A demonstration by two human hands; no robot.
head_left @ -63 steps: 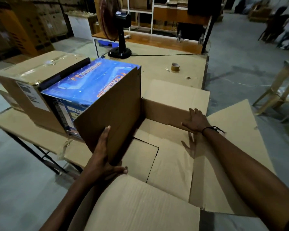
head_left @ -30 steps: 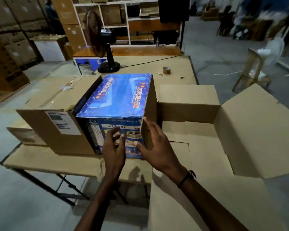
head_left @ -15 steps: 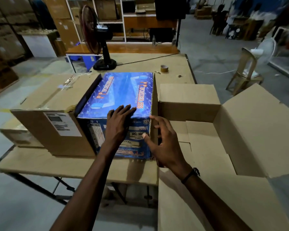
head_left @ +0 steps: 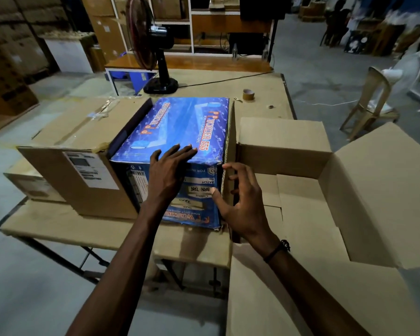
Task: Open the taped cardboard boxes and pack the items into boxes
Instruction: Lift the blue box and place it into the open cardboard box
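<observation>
The left hand (head_left: 166, 174) lies flat and spread over the near top edge of the one blue printed cardboard box (head_left: 180, 132), fingers on its top face and palm down its front face, pressing rather than gripping. The right hand (head_left: 238, 207) is at the box's near right corner, thumb against the blue front face and fingers curled around the upright left flap (head_left: 229, 151) of the large open brown cardboard box (head_left: 364, 190), so it pinches the flap's edge. A dark band circles the right wrist.

Three closed boxes stand on the cardboard-covered table (head_left: 58, 224): the blue one, a taped brown cardboard box with a white shipping label (head_left: 75, 154) touching its left side, and a smaller low brown box (head_left: 32, 185) tucked at the far left behind that. The blue box sits at the table's near right edge, just beside the open box.

The one open brown box stands off the table's right side with four flaps spread; its inside shows only bare cardboard bottom flaps.

Farther back on the table are one roll of brown tape (head_left: 248, 95) and one black-based pedestal fan (head_left: 153, 44). One pale plastic chair (head_left: 371, 103) stands on the floor to the right.
</observation>
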